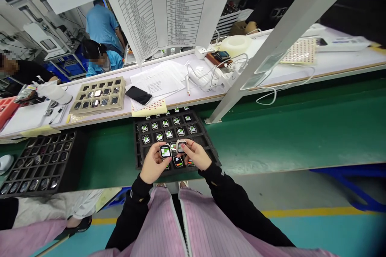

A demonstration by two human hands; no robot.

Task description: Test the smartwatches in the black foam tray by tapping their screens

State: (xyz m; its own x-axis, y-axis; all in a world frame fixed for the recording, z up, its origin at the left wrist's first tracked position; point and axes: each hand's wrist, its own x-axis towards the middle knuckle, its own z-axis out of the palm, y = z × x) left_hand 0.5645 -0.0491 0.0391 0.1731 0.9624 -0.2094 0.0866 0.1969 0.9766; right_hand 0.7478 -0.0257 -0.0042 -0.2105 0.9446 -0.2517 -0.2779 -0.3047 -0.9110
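My left hand (153, 163) grips a smartwatch (165, 151) by its edges, its lit screen showing green and white. In my right hand (197, 155) is a second smartwatch (181, 146), held close beside the first, with a finger over part of its screen. Both hands are above a black foam tray (208, 144) with rows of square slots. Several lit watch faces (168, 133) sit in its back rows, and a few more, such as one with an orange band (178, 162), lie in the front row. My hands hide part of the tray's middle.
A deep black tray (81, 156) of watches stands left on the green bench (286, 128). On the white shelf behind are a beige watch tray (122, 98), a phone (138, 95), papers (157, 78) and cables. A metal post (229, 102) rises right of my tray. Co-workers sit and stand beyond.
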